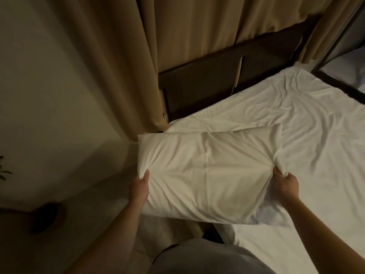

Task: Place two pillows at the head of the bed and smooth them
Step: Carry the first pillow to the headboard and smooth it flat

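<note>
A white pillow [207, 171] is held over the near left corner of the bed [308, 123], partly overhanging its side. My left hand [139, 187] pinches the pillow's left edge. Gripping a bunch of the pillowcase, my right hand [285, 184] holds its right edge. The bed carries a wrinkled white sheet. Its dark wooden headboard [217, 84] stands behind the pillow, at the upper middle. Only one pillow is in view.
Tan curtains [126, 62] hang behind and left of the headboard. A pale wall [39, 86] fills the left side. A dark round object [46, 216] sits low at the left. A dark-framed glass panel [343, 56] stands at the bed's far right.
</note>
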The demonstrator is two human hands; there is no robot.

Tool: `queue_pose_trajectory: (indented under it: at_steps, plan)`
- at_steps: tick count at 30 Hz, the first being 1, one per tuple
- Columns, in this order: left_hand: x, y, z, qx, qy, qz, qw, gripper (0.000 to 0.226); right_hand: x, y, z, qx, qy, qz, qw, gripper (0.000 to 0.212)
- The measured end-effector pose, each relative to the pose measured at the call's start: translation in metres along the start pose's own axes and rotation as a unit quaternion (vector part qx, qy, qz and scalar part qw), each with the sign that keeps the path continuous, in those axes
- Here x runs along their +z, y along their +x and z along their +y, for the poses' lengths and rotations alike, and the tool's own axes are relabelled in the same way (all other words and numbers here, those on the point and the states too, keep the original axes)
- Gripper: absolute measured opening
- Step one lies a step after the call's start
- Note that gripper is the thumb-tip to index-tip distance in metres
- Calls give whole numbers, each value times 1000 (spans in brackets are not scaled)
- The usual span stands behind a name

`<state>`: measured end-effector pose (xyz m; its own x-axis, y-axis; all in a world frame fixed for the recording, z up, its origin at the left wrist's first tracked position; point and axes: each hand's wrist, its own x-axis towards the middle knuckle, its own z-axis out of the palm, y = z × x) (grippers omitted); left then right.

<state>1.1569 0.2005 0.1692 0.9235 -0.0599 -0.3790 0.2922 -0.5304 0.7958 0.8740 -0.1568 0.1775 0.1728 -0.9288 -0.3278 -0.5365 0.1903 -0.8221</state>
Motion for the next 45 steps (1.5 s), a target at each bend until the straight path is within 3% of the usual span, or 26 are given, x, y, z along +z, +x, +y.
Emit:
queue_pose_trajectory:
  at_steps: [9,17,27,31,35,40,45]
  plan:
    - [81,76,74,-7,-21,-38,999,54,21,99,-58,6,-8,23,1000,44]
    - [155,170,123,-34,-12,-61,997,64,61,194,-106,30,-29,32,999,35]
    - [245,275,168,-85,4,-75,994,57,131,334,-167,57,-77,58,994,41]
    - [266,296,173,-88,-2,-61,994,43,167,384,-183,57,-84,29,994,40]
    - [278,313,159,-131,-14,-42,990,65,204,434,-197,35,-95,-9,995,39]
    - [302,325,146,-163,-3,-5,987,63,254,492,-223,-9,-125,-57,991,32]
    - [333,331,146,-163,-3,9,987,64,293,549,-239,-40,-178,-80,980,43]
